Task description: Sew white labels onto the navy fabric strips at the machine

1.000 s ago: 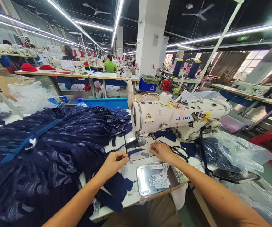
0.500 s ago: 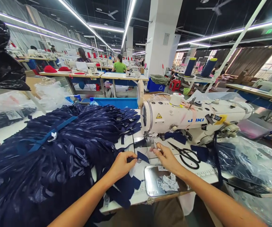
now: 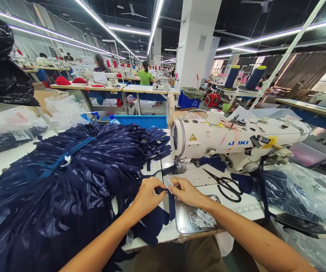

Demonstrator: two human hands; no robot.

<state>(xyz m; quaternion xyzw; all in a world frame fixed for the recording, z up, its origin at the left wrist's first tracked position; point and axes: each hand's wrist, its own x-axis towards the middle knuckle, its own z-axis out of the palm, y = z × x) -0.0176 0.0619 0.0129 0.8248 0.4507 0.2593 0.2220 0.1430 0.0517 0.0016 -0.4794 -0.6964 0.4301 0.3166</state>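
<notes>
My left hand pinches a navy fabric strip, whose end hangs down between my hands. Between the thumb and fingers of my right hand is a small white label, held against the strip's edge. Both hands are close together just in front of the needle area of a white sewing machine. Below my right wrist lies a shiny metal tray with several loose white labels on it. Black-handled scissors rest on the machine bed to the right.
A large heap of navy strips with a blue band covers the left side. Plastic-bagged navy pieces lie at the right. Two navy thread cones stand behind the machine. A person in green sits farther back.
My right hand has moved down and left from near the needle area to meet my left hand, bringing the white label to the strip. The navy piece now hangs downward.
</notes>
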